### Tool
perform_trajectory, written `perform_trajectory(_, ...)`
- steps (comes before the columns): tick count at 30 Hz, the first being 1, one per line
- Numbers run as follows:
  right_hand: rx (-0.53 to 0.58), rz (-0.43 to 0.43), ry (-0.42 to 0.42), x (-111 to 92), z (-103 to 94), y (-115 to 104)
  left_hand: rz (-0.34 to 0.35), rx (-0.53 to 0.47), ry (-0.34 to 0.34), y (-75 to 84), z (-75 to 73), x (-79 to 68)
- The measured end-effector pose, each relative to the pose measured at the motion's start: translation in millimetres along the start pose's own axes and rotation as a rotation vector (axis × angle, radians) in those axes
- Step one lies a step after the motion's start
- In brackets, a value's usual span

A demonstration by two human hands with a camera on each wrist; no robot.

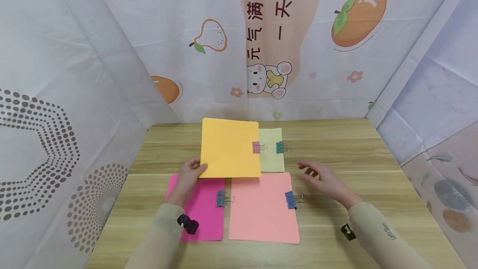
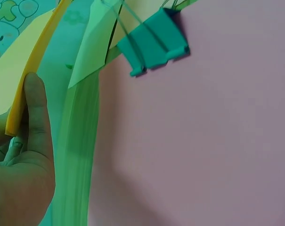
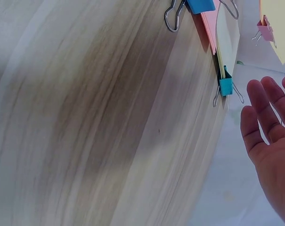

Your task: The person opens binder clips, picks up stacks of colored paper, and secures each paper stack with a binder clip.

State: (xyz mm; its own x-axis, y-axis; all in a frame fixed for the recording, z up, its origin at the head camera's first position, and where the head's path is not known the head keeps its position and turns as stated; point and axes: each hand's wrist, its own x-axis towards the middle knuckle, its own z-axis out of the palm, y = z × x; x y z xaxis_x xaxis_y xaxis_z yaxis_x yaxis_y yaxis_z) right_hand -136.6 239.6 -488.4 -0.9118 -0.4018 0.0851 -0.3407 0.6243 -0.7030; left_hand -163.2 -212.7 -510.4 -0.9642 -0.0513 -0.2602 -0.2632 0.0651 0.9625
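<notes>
My left hand (image 1: 188, 177) pinches the lower left corner of an orange-yellow paper stack (image 1: 229, 148). A pink binder clip (image 1: 256, 147) grips that stack's right edge. In the left wrist view the stack's edge sits between thumb and fingers, raised above the other papers. Partly hidden behind it lies a pale yellow-green paper stack (image 1: 272, 163) with a teal binder clip (image 1: 280, 147). My right hand (image 1: 322, 179) hovers over the table to the right of the stacks, fingers loosely bent and holding nothing; the right wrist view shows its fingers apart.
Nearer on the wood-grain table (image 1: 328, 240) lie a magenta paper stack (image 1: 203, 223) with a grey-blue binder clip (image 1: 220, 199) and a salmon-pink paper stack (image 1: 261, 215) with a blue binder clip (image 1: 290, 199). A printed curtain (image 1: 164, 24) hangs behind the table.
</notes>
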Motion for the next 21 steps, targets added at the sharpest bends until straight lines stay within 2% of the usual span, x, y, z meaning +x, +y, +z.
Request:
perform_trajectory(13, 0.0, -0.007, 0.004, -6, 1.2, 9, -0.031, 0.038, 0.025, 2.8, -26.9, 2.4)
perform_trajectory(21, -0.007, 0.003, 0.01, -9, 2.4, 14, -0.032, 0.021, 0.029, 3.4, -40.2, 3.5)
